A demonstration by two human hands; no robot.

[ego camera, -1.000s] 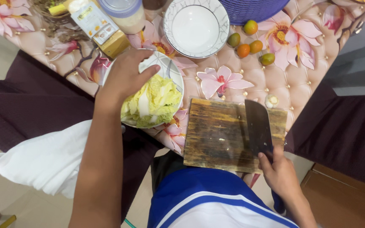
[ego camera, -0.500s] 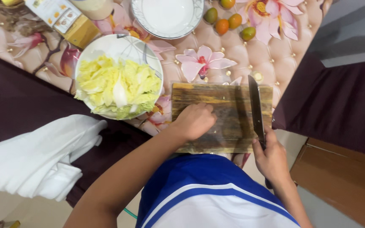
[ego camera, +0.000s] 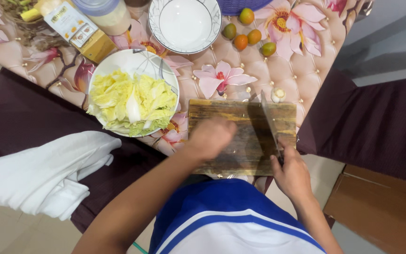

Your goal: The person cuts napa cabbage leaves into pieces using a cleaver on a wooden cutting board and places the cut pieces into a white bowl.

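Floral padded table (ego camera: 306,70) under everything; white cloth (ego camera: 43,174) near left. Wooden cutting board (ego camera: 240,136) at the near table edge, long axis left-right. Plate of chopped cabbage (ego camera: 132,99) left of it, empty white bowl (ego camera: 185,24) far. Yellow box with white label (ego camera: 78,29) far left, lying tilted. Your left hand (ego camera: 211,137) rests loosely curled on the board, holding nothing. Your right hand (ego camera: 291,175) is clamped on the cleaver (ego camera: 269,123) handle; blade on the board's right part, long axis near-far, tip pointing far.

The left hand (ego camera: 211,136) rests on the wooden cutting board (ego camera: 240,136) while the right hand (ego camera: 291,175) grips a cleaver (ego camera: 269,123) beside a plate of cabbage (ego camera: 132,98).
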